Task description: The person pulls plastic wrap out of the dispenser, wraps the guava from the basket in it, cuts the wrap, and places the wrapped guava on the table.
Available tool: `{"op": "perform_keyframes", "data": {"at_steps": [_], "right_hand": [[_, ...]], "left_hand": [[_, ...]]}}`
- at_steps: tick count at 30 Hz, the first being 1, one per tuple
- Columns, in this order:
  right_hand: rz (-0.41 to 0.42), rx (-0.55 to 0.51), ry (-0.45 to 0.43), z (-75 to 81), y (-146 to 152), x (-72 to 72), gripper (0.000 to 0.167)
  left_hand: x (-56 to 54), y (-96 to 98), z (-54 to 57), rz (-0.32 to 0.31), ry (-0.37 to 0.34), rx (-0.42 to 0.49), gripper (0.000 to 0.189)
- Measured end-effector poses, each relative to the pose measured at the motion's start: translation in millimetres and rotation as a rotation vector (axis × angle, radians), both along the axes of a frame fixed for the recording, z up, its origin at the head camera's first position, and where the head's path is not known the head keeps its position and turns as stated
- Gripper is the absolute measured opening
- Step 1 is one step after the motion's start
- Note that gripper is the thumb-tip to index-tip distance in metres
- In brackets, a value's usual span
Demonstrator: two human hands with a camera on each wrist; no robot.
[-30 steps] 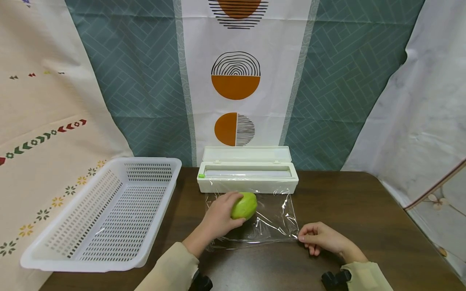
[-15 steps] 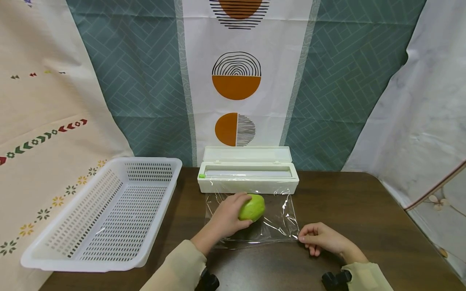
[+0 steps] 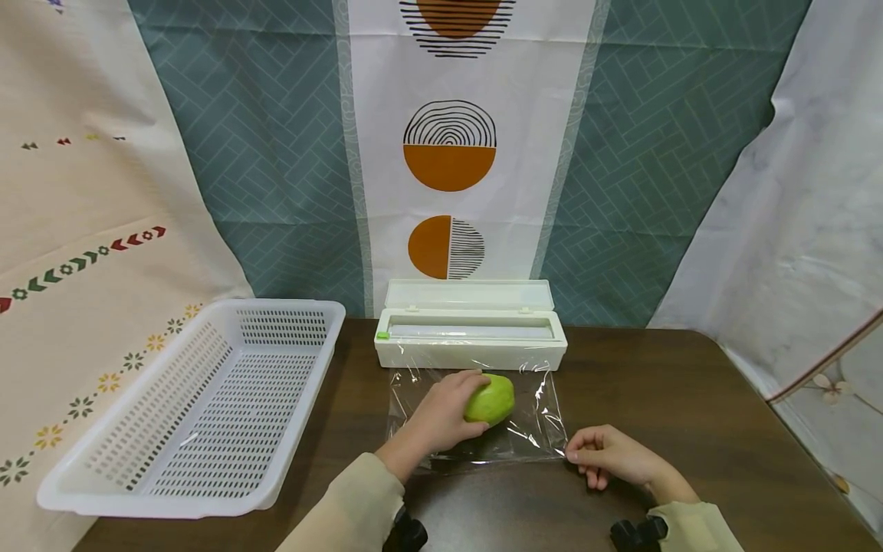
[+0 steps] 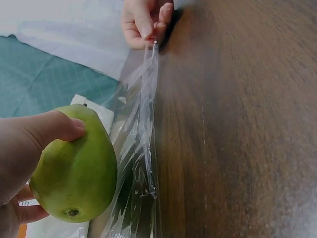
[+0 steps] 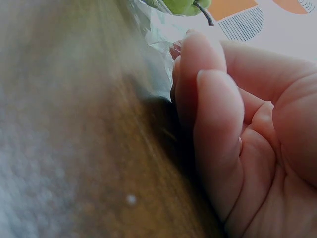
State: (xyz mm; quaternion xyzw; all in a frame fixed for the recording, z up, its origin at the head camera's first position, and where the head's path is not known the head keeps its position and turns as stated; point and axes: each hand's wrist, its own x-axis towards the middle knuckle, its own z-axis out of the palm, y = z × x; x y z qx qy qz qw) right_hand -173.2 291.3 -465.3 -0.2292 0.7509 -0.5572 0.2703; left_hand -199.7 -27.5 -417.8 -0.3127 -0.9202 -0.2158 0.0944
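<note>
My left hand (image 3: 448, 414) grips a green pear (image 3: 492, 401) over a sheet of clear plastic wrap (image 3: 534, 422). In the left wrist view the thumb lies across the pear (image 4: 79, 168), and its blossom end faces the camera. The right wrist view catches its stem. At the wrap's near right corner my right hand (image 3: 614, 458) pinches the film between thumb and fingers. Behind both hands stands a white wrap dispenser (image 3: 472, 356) with its lid raised, and the film runs out from its front edge. Whether the pear touches the film cannot be told.
A white perforated plastic basket (image 3: 276, 437) stands on the left of the dark wooden table (image 3: 641, 368). Patterned cloths (image 3: 297, 153) hang behind and at both sides. A small green slider (image 3: 382, 335) sits on the dispenser's left end.
My left hand has carried the pear to the right and slightly nearer over the film. The right hand stays at the wrap's corner.
</note>
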Motion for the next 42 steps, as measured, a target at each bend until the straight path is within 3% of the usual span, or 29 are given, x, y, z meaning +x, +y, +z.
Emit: {"op": "perform_keyframes", "data": {"at_steps": [25,42], "right_hand": [[0.004,-0.002,-0.016,1.5,-0.4,-0.4,0.028],[0.006,-0.006,-0.025,-0.2,0.2,-1.1,0.028]], "left_hand": [[-1.9,8.2,3.0,-0.023,-0.063,-0.118,0.074],[-1.1,7.5,3.9,-0.029,-0.085,-0.116,0.076]]}}
